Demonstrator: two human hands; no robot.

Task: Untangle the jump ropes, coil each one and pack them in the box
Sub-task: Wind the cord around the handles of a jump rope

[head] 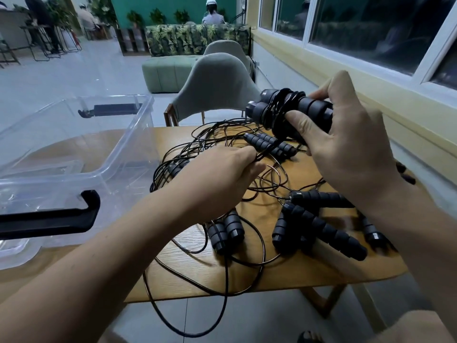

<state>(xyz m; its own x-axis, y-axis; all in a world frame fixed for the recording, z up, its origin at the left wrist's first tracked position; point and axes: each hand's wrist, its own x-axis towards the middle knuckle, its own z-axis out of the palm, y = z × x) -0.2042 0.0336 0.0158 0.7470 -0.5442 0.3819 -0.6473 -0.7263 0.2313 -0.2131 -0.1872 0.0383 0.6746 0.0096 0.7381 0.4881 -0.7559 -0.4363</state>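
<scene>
A tiled room with grey chairs, a green pouffe and dark windows along the right wall lies behind a light wooden table [284, 273], on which the work is spread. The head view is the only one. The right hand [346, 142] is closed round a finished bundle, two black ribbed handles laid side by side with thin black cord wound about their middle [289, 112], held up above the far side of the table. The left hand [222, 174] pinches a few loose strands of the black tangled cord [210, 142] just in front of it. On the table lie several more black ribbed jump-rope handles [321, 226] in pairs, their cords looping over one another and off the near edge. The clear plastic storage box with black clip handles [118, 144] stands at the left, and as far as can be seen nothing is packed in it. By my reading one rope is coiled, none boxed, and most of the untangling is left
</scene>
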